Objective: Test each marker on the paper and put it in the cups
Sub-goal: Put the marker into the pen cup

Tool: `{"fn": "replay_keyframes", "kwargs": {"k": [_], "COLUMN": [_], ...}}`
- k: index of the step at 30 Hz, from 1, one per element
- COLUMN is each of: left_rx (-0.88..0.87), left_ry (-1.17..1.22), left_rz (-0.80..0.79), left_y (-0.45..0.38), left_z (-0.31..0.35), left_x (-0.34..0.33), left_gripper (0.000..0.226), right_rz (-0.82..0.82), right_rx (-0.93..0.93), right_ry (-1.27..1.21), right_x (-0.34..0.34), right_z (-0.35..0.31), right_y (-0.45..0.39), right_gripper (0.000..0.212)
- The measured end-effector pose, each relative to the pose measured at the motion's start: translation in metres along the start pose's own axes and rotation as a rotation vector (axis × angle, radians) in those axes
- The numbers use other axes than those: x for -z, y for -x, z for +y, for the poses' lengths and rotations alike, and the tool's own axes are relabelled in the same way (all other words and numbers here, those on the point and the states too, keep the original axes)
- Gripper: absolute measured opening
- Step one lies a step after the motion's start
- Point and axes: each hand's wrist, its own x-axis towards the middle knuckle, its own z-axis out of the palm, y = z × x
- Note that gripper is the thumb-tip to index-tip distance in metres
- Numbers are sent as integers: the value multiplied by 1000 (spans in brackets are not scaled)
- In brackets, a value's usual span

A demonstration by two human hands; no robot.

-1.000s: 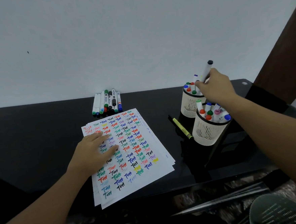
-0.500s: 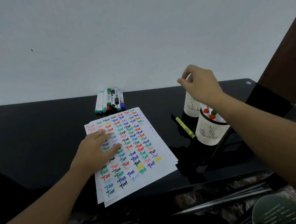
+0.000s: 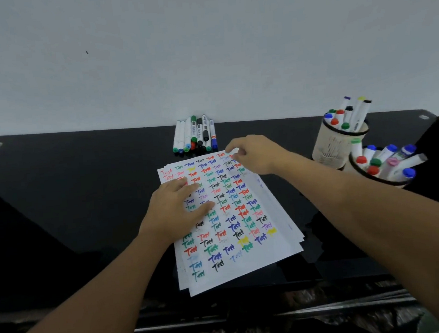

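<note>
A stack of paper sheets (image 3: 258, 254) lies slightly fanned on the black worktop (image 3: 59, 190), the top sheet covered in rows of the handwritten word "Test" in red, green, blue, black, yellow and purple ink. How many sheets are in the stack cannot be told, only that several edges show at the right and bottom.

The left hand (image 3: 176, 211) lies flat on the top sheet, fingers straight and pressing it down. The right hand (image 3: 254, 154) is at the far right corner of the paper with fingers curled toward the corner — whether it pinches the sheet or only touches it cannot be told.

Beyond the paper, near the wall, a row of loose markers (image 3: 195, 136) lies side by side — about eight, with green, blue, red and black caps; the print on their barrels is too small to read.

At the right stand two white mesh cups, touching. The far cup (image 3: 334, 145) holds roughly nine markers, the near cup (image 3: 353, 168) roughly ten, caps up in blue, red, green, pink and black.
</note>
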Motion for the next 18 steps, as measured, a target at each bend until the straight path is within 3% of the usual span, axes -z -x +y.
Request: {"fn": "replay_keyframes", "kwargs": {"k": [11, 18], "left_rx": [-23, -26], "left_ry": [27, 22], "left_rz": [45, 47], "left_y": [-3, -3], "left_z": [-3, -4], "left_x": [-4, -5], "left_gripper": [80, 81], "right_rz": [-20, 63], "right_rx": [-35, -21], "right_ry": [118, 215], "right_x": [-34, -39], "right_z": [-6, -2], "right_y": [-74, -82], "right_gripper": [43, 23]}}
